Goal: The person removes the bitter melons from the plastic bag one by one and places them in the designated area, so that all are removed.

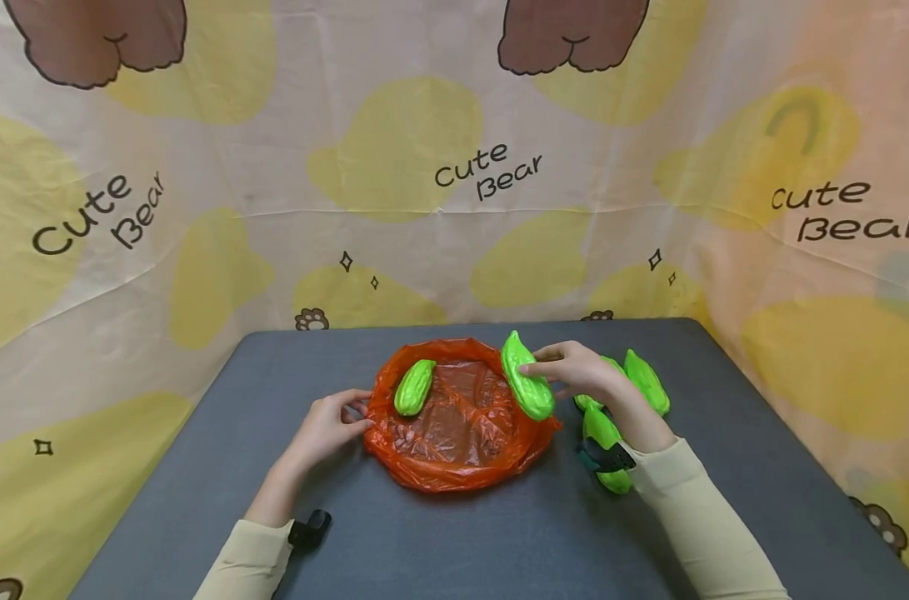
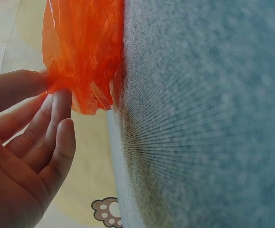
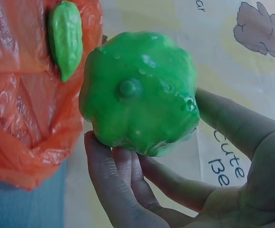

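Note:
An orange-red plastic bag (image 1: 461, 481) lies spread with its mouth facing up and its rim rolled out. Inside it, toward the left, rests one bright green bitter melon (image 1: 414, 387). My left hand (image 1: 332, 427) pinches the bag's left edge between thumb and fingers, and the left wrist view shows the thin plastic (image 2: 83, 57) between them. In my right hand (image 1: 580, 369) is a second bitter melon (image 1: 527, 379), held upright over the bag's right rim. The right wrist view shows its rounded, ridged end (image 3: 140, 95), with thumb and fingers gripping its sides.
Several more bitter melons (image 1: 646, 383) lie on the grey table (image 1: 454, 542) to the right, partly hidden behind my right hand and forearm. A printed cloth (image 1: 439, 250) hangs along the back and both sides of the table.

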Demonstrator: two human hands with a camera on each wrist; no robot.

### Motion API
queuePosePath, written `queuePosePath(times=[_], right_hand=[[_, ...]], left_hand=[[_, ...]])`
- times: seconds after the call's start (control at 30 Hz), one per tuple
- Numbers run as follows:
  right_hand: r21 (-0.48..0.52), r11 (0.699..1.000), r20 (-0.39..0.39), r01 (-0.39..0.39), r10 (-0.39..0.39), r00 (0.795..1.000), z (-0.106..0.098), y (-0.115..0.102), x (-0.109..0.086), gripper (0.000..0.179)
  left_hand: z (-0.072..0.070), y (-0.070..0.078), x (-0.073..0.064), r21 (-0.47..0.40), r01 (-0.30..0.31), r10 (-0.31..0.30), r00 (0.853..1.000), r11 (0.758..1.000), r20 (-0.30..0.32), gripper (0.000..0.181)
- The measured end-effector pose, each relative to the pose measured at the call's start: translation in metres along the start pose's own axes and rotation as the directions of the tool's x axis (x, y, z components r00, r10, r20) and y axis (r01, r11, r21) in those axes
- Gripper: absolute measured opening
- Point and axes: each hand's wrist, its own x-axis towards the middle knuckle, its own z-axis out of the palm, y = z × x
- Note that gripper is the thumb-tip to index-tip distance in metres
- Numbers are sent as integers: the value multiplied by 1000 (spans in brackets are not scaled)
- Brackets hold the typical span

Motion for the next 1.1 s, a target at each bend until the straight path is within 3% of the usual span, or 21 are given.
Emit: queuePosePath(times=[1.1], right_hand=[[24, 999, -31, -33, 33, 999, -44, 33, -33, 82]], left_hand=[[-1, 0, 0, 2, -8, 8, 1000, 1000, -9, 40]])
